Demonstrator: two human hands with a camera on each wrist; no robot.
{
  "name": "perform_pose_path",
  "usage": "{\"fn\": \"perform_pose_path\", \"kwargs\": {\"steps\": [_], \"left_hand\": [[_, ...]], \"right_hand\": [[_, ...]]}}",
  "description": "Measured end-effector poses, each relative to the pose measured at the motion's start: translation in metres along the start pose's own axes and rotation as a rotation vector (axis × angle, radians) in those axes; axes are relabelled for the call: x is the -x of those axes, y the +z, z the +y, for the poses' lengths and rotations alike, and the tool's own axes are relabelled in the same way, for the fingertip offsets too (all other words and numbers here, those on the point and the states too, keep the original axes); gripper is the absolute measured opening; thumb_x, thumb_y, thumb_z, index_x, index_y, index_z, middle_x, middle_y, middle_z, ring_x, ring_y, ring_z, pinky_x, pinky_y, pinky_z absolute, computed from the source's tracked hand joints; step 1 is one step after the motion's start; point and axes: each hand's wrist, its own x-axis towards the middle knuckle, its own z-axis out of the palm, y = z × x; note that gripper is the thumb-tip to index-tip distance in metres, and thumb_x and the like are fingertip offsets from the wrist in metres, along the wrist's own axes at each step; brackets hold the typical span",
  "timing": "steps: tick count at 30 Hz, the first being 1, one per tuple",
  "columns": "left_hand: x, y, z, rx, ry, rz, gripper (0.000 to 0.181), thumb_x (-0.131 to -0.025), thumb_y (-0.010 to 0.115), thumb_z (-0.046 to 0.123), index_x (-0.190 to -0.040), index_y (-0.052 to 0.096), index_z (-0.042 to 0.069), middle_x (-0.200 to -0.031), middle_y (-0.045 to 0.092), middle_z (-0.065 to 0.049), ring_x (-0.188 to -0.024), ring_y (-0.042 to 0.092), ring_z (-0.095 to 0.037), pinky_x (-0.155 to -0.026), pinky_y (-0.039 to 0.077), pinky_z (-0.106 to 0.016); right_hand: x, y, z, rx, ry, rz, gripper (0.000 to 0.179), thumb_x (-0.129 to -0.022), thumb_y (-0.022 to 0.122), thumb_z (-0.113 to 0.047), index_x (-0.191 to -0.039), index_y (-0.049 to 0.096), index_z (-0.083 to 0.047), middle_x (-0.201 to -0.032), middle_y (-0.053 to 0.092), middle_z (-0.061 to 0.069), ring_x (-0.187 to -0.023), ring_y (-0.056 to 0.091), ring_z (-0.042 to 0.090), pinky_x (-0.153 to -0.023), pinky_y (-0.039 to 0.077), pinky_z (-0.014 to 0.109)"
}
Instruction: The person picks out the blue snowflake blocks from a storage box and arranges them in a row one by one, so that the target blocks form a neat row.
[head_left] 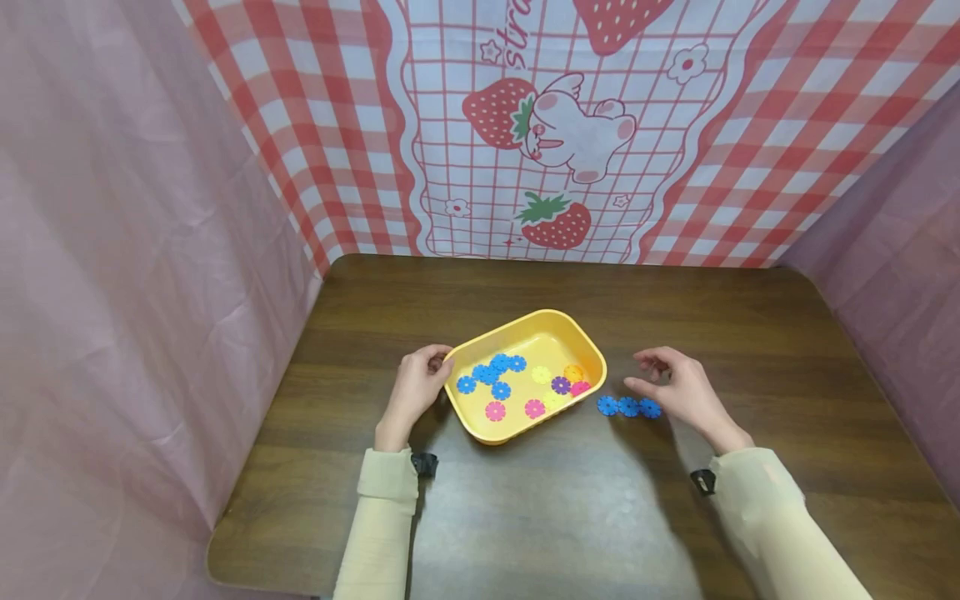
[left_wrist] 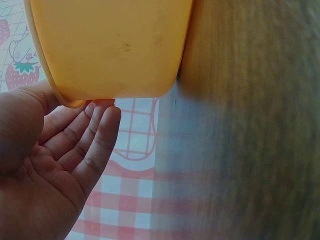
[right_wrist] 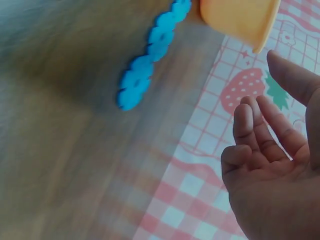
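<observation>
Left hand (head_left: 417, 382): your thumb and fingers grip the left end of the yellow tray (head_left: 534, 346) at its rim. The left wrist view shows your fingers reaching along the outside of the end wall, with the thumb at the rim; part of the thumb is hidden behind it.

Right hand (head_left: 684, 387): released, holding nothing. Your fingers are loosely bent, with the thumb apart from them. The hand is positioned to the right of the tray, just beside a row of blue discs (head_left: 628, 407). The right wrist view shows a gap between your fingertips and this row.

The tray sits on the desk (head_left: 540, 525) between your two hands, set at an angle, its far right corner farthest from you. The row of blue discs lies outside the tray, near its right end, with the discs joined edge to edge.

Tray contents: loose and clustered blue pieces (head_left: 489, 374) toward the left; pink pieces (head_left: 495, 411) along the near side and at the right; a purple piece (head_left: 561, 385), an orange piece (head_left: 573, 373) and pale yellow pieces (head_left: 542, 375) toward the right.

Behind the desk hangs a strawberry-print cloth (head_left: 555, 225).
</observation>
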Motion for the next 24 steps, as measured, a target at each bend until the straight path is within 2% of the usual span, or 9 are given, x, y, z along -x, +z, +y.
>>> {"fn": "perform_pose_path", "kwargs": {"steps": [6, 14, 19, 24], "left_hand": [[0.000, 0.000, -0.001, 0.000, -0.025, -0.008, 0.019, -0.092, 0.070, 0.008, -0.108, 0.072, -0.002, -0.087, 0.071, -0.011, -0.076, 0.066, -0.019, -0.070, 0.057, -0.034], [0.000, 0.001, 0.001, -0.007, -0.058, -0.025, 0.019, -0.092, 0.070, 0.008, -0.109, 0.072, -0.001, -0.089, 0.071, -0.011, -0.077, 0.065, -0.019, -0.071, 0.056, -0.033], [0.000, 0.001, 0.001, -0.002, -0.032, -0.019, 0.019, -0.092, 0.070, 0.007, -0.108, 0.072, -0.002, -0.089, 0.071, -0.012, -0.077, 0.066, -0.020, -0.071, 0.057, -0.034], [0.000, 0.001, -0.002, -0.010, 0.005, 0.004, 0.018, -0.091, 0.070, 0.006, -0.106, 0.072, -0.003, -0.087, 0.071, -0.012, -0.075, 0.066, -0.019, -0.068, 0.057, -0.033]], "right_hand": [[-0.018, 0.008, -0.011, -0.019, -0.068, -0.033, 0.041, -0.080, 0.085, -0.017, -0.114, 0.068, -0.001, -0.097, 0.067, 0.015, -0.079, 0.054, 0.023, -0.064, 0.046, 0.024], [-0.037, 0.015, -0.034, -0.049, -0.056, -0.108, 0.044, -0.082, 0.084, -0.016, -0.118, 0.066, 0.002, -0.099, 0.065, 0.016, -0.082, 0.053, 0.025, -0.067, 0.047, 0.027], [-0.048, 0.024, -0.050, -0.044, -0.080, -0.150, 0.045, -0.080, 0.085, -0.014, -0.118, 0.067, 0.002, -0.102, 0.065, 0.014, -0.083, 0.054, 0.026, -0.070, 0.050, 0.030], [-0.059, 0.037, -0.060, -0.058, -0.134, -0.170, 0.044, -0.078, 0.086, -0.013, -0.115, 0.068, 0.002, -0.101, 0.065, 0.013, -0.083, 0.055, 0.026, -0.073, 0.050, 0.040]]}}
